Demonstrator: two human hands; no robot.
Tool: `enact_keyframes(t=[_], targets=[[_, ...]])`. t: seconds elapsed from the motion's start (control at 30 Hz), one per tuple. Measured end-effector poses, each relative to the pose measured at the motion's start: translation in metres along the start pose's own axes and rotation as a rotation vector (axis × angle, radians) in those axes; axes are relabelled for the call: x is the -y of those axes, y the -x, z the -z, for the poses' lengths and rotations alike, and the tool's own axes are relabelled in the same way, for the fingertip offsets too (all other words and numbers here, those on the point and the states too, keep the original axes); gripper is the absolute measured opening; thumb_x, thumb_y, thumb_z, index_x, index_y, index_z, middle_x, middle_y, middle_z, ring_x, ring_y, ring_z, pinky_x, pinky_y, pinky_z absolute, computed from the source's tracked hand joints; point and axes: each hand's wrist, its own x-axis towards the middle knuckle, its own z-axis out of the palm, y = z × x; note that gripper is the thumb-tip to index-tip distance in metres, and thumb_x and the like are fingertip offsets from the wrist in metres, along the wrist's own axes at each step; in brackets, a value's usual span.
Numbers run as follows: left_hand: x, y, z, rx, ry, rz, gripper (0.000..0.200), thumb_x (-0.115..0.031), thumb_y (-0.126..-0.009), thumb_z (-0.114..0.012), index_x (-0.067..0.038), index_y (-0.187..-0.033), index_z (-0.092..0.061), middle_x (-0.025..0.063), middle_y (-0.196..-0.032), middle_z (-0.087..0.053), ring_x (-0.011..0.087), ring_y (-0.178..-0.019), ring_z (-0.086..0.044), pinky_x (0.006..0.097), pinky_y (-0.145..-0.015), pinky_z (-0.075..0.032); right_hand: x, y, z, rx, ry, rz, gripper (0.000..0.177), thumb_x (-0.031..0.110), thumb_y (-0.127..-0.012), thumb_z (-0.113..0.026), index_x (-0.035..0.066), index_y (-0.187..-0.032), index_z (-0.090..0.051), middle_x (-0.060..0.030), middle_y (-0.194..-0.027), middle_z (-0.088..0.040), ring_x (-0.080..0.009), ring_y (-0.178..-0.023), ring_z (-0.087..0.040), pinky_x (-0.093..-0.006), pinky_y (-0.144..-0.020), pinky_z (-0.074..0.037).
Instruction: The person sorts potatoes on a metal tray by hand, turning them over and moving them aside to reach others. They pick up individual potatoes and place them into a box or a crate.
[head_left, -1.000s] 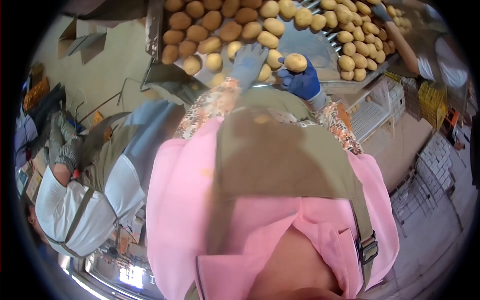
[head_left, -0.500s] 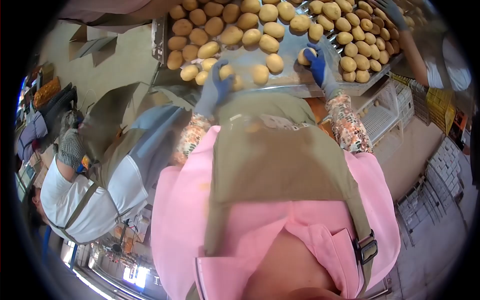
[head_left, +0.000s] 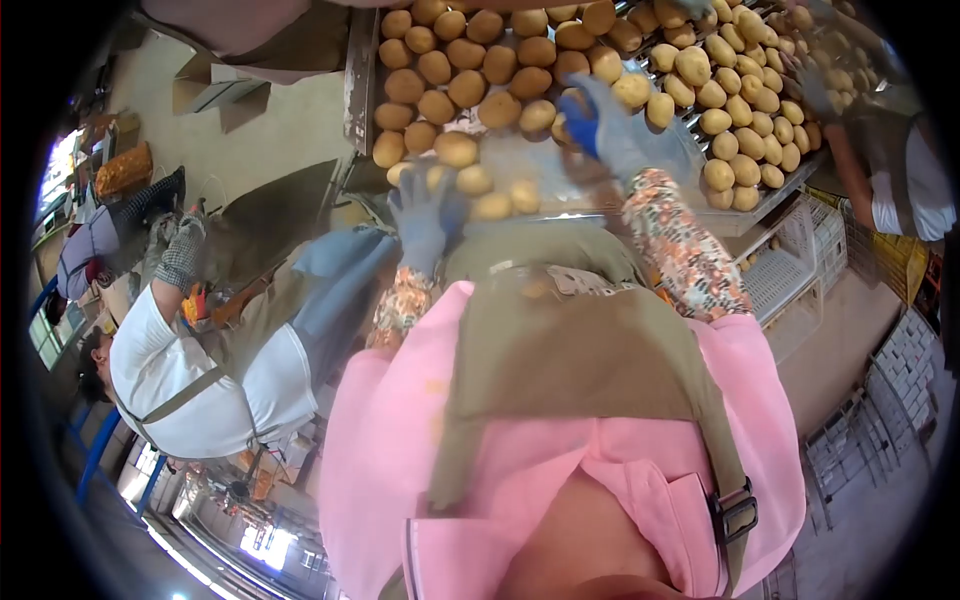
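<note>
The metal tabletop (head_left: pixel 525 160) ends toward the body in a straight, shiny lip, and its left side is closed by a scuffed, upright rail (head_left: pixel 358 95). A smooth stretch of metal shows between the two hands, giving them sideways room; beyond it, the potatoes (head_left: pixel 466 87) lie close together, leaving narrow gaps. The left hand (head_left: pixel 422 215) is at the near lip, fingers extended and spread, with no grip on anything that shows; its fingertips are just beside a few small pale potatoes (head_left: pixel 490 206), though contact is unclear. The right hand (head_left: pixel 600 125) reaches farther in over the metal, near the pale potatoes on its far side. It is blurred, so how far its fingers are closed and whether it holds anything cannot be told.

Both gloves are knitted grey-blue, with darker blue coating visible on the right one. The potatoes are rounded ovals, matte brown at left, yellower and smoother at right. A slatted white plastic crate (head_left: pixel 768 270) stands below the right edge.
</note>
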Motion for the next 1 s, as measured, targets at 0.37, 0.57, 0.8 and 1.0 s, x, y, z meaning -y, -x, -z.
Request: enact_keyframes(t=[0.37,0.57,0.8,1.0], targets=[[0.033,-0.139,0.034,-0.562,0.26,-0.027,0.049,-0.023,-0.088,-0.058,0.0,-0.13,-0.05,0.0228,-0.134,-0.05,0.0419,-0.125,-0.044,0.0527,-0.104,-0.035,-0.03,0.024,-0.054,0.581,0.734,0.088,0.047,0.041,-0.086,-0.058,0.01,-0.121,-0.056,-0.019,-0.124,-0.056,-0.0443,-0.118,-0.049,-0.0539,-0.102,-0.034],[-0.045,-0.201,0.051,0.058,0.031,0.236,0.077,-0.061,-0.09,-0.039,-0.022,-0.153,-0.019,0.0253,-0.157,-0.003,0.0467,-0.143,-0.012,0.0573,-0.114,-0.013,0.0,0.015,-0.052,0.633,-0.027,-0.359,0.041,0.03,-0.094,-0.049,0.005,-0.125,-0.054,-0.0134,-0.118,-0.06,-0.0281,-0.108,-0.057,-0.0387,-0.091,-0.046],[-0.052,-0.088,0.044,0.051,-0.091,-0.125,0.056,-0.05,-0.096,-0.04,-0.034,-0.149,-0.03,0.0098,-0.158,-0.017,0.0476,-0.142,-0.013,0.0668,-0.109,-0.015,-0.107,0.039,0.076,0.209,0.552,0.18,0.034,0.017,-0.088,-0.055,0.01,-0.12,-0.061,-0.0131,-0.118,-0.062,-0.0335,-0.108,-0.058,-0.0403,-0.095,-0.045],[-0.033,-0.013,0.011,0.023,0.116,-0.026,0.052,-0.043,-0.095,-0.047,-0.031,-0.145,-0.04,0.0144,-0.155,-0.025,0.0367,-0.141,-0.025,0.0558,-0.113,-0.016,-0.032,-0.033,0.152,-0.478,0.195,0.183,0.054,0.038,-0.088,-0.064,0.01,-0.133,-0.052,-0.0203,-0.125,-0.057,-0.0362,-0.116,-0.055,-0.0406,-0.095,-0.046]])
